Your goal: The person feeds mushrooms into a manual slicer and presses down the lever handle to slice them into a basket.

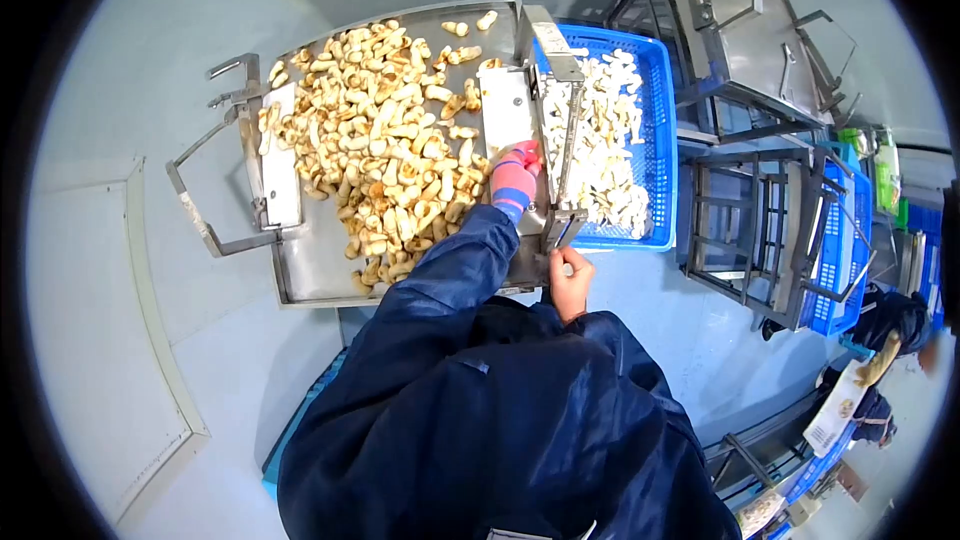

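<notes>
My left hand (pixel 515 176), in a pink and purple striped glove, is closed beside the metal cutter frame (pixel 562 130), at the lower end of a white board (pixel 507 112). What its fingers hold is hidden. My bare right hand (pixel 571 282) is curled at the near end of the frame, gripping the lever handle, which it mostly covers. Left of the gloved hand, a large pile of whole mushrooms (pixel 385 140) lies on the steel tray table (pixel 322 275). To the right, a blue plastic basket (pixel 656 130) contains many pale, small mushroom pieces (pixel 605 155).
A second metal frame (pixel 225 155) with a white board stands at the table's left edge. Steel racks (pixel 745 225) and another steel table (pixel 745 30) are on the right. Other people in dark sleeves (pixel 893 318) work at the far right near blue baskets (pixel 840 240).
</notes>
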The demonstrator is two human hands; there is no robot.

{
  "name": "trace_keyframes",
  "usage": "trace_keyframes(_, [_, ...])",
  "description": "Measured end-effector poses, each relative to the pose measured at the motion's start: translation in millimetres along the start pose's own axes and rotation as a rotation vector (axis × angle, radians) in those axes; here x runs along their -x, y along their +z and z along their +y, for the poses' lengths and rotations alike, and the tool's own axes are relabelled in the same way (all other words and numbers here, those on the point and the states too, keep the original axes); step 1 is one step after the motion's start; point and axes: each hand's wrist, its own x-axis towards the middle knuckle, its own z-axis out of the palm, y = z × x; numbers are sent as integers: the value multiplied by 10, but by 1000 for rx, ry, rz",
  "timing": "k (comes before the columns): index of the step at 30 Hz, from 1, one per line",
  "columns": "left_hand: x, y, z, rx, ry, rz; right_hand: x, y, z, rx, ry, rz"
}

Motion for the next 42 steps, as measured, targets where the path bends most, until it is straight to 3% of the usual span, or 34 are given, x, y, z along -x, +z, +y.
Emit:
trace_keyframes(3, [78, -17, 96, 88, 40, 44, -116, -102, -322, -27, 71, 6])
trace_keyframes(4, [-40, 112, -285, 41, 88, 26, -182, -135, -483, -64, 143, -22])
trace_keyframes(6, [101, -55, 175, -120, 32, 49, -83, -66, -199, 36, 10, 15])
trace_keyframes(9, [67, -59, 166, -97, 4, -22, 35, 33, 61, -5, -13, 22])
trace_keyframes(13, [107, -33, 106, -185, 65, 50, -175, -122, -418, -57, 83, -15])
trace_keyframes(17, [51, -26, 157, -119, -35, 24, 66, -1, 76, -7, 75, -16])
trace_keyframes(21, [-1, 106, 130, -301, 171, 174, 69, -33, 68, -21, 132, -81])
trace_keyframes(24, [-89, 101, 292, -42, -105, 87, 41, -32, 28, 15, 79, -31])
trace_keyframes(25, [-166, 146, 131, 36, 31, 114, 9, -29, 14, 6, 67, -27])
trace_keyframes(28, [151, -367, 885, -106, 242, -49, 27, -40, 27, -22, 77, -43])
trace_keyframes(29, [158, -525, 819, -446, 226, -59, 46, -44, 24, -26, 82, -46])
trace_keyframes(30, [95, -675, 561, -772, 337, -67, 30, -48, 18, -30, 82, -42])
trace_keyframes(31, [124, -808, 622, -1016, 145, -207, 17, -56, 2, -15, 91, -46])
trace_keyframes(32, [160, -889, 424, -1150, 216, -199, 27, -72, -26, 2, 103, -54])
trace_keyframes(34, [73, -989, 165, -1070, 269, -158, 21, -83, -61, 6, 104, -54])
trace_keyframes(37, [60, -1012, 432, -639, 342, -3, 0, -114, -123, 37, 125, -70])
trace_keyframes(40, [-52, -576, 302, -12, 24, 0, -28, -106, -146, 6, 96, -54])
trace_keyframes(42, [-14, -284, 202, 44, -40, 24, -90, -128, -297, -32, 77, -39])
